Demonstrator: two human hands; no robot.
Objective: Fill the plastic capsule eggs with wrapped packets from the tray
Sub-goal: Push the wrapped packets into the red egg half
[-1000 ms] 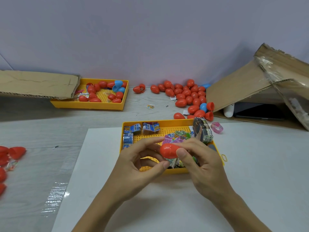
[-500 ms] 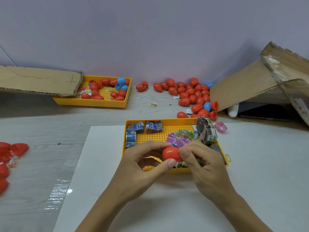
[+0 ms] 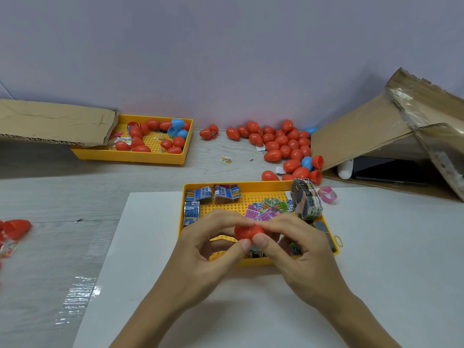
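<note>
A red capsule egg point(image 3: 247, 231) is held over the near yellow tray point(image 3: 251, 187), pinched from both sides. My left hand point(image 3: 208, 249) grips its left end with thumb and forefinger; my right hand point(image 3: 298, 249) grips its right end the same way. The tray holds blue wrapped packets point(image 3: 213, 194) at its back left, pink and green packets point(image 3: 266, 209) in the middle and a banded stack of packets point(image 3: 307, 202) at its right rim. Whether the egg is fully closed I cannot tell.
A pile of red and blue eggs point(image 3: 283, 146) lies behind the tray. A second yellow tray point(image 3: 130, 154) with eggs sits back left under a cardboard flap point(image 3: 55, 121). A cardboard box point(image 3: 391, 131) leans at right. More red eggs point(image 3: 15, 228) lie at the left edge.
Both hands have shifted slightly lower over the tray, and their fingertips have closed in tighter around the red egg.
</note>
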